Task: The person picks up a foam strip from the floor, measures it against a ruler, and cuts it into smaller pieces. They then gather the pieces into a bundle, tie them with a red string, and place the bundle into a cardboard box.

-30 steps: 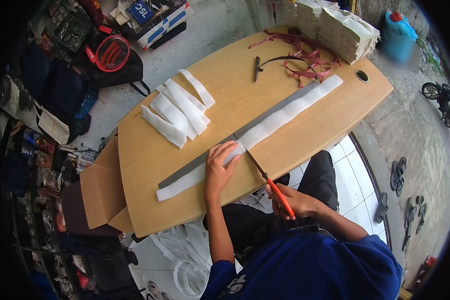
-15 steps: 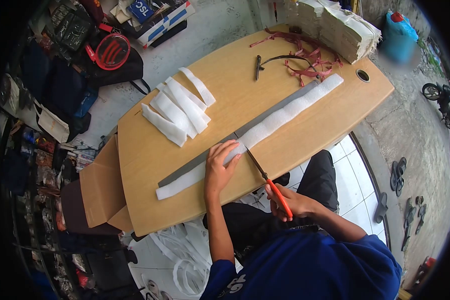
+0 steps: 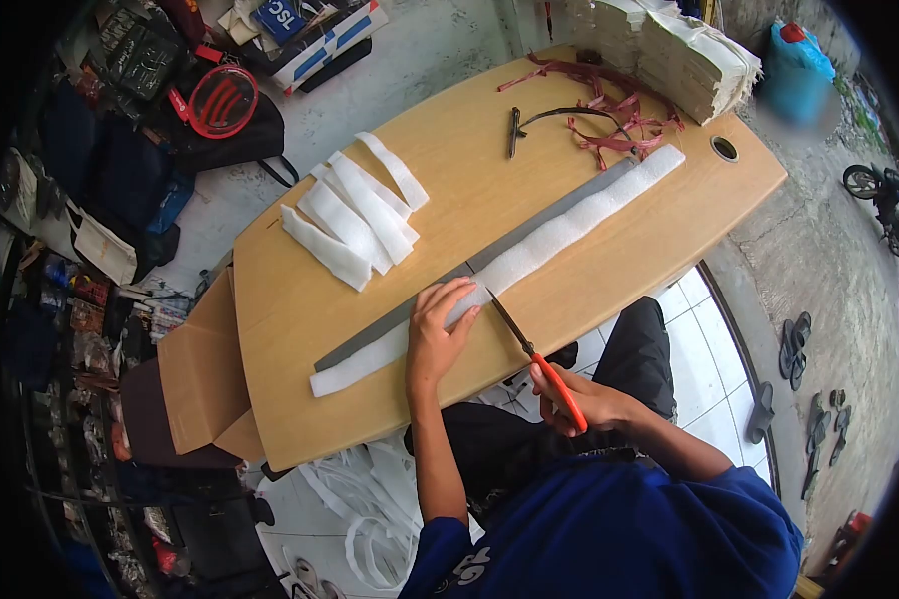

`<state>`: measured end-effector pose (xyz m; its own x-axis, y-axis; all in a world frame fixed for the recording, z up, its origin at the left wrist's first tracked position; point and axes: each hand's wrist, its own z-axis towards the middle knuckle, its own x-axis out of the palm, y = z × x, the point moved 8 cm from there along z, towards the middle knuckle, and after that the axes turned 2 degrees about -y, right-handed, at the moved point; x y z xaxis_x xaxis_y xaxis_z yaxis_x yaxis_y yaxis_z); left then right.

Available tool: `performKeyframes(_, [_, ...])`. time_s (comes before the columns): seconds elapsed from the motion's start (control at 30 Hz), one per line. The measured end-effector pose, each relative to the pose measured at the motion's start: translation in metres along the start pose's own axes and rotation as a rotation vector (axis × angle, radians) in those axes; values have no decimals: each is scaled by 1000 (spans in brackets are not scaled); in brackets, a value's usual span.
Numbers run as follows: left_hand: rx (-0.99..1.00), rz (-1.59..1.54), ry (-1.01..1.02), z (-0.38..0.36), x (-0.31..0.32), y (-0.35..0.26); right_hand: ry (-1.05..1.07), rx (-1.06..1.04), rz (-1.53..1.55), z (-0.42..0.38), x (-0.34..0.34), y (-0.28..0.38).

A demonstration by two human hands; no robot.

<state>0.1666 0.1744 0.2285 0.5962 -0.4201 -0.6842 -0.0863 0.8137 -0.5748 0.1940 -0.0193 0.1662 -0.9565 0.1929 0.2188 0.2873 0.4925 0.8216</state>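
Note:
A long white foam strip (image 3: 579, 228) lies diagonally across the wooden table (image 3: 300, 429), alongside a narrow grey strip (image 3: 385, 327). My left hand (image 3: 438, 327) is on the foam near its middle, with the strip gripped between thumb and fingers. In my right hand (image 3: 597, 401), at the table's near edge, is a pair of scissors (image 3: 563, 392) with orange handles. Their blades point up and left, and the tips are at the foam strip just right of my left fingertips. Several shorter white foam pieces (image 3: 372, 218) lie in a fanned group farther back.
Toward the far right are tangled red ties (image 3: 624, 100), a black pen-like object (image 3: 513, 133) and a stack of white bundles (image 3: 674, 55). A cardboard box (image 3: 202, 374) adjoins the table's left end. White offcuts (image 3: 370, 509) lie on the floor below.
The scissors' blades have shifted very slightly at the strip. My left hand keeps its place on the foam, and the other things stay where they were.

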Motion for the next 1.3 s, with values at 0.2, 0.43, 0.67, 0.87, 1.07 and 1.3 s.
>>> performKeyframes(0.2, [6,-3,0,0,0,-2,-14,72,133,1,-1,8])
performKeyframes(0.43, [0,-11,5,-1,-1,-2,-11,125,140,6,-5,22])
performKeyframes(0.67, [-11,-19,4,-2,-1,0,-53,105,68,11,-16,32])
performKeyframes(0.87, [-3,-25,-4,-1,-3,0,-19,14,32,13,-25,36])
performKeyframes(1.07, [12,-64,-57,-3,-6,-2,-73,-123,-38,-10,-21,31])
performKeyframes(1.3, [79,15,-133,-12,-12,-12,-157,-276,-25,-43,-38,-8])
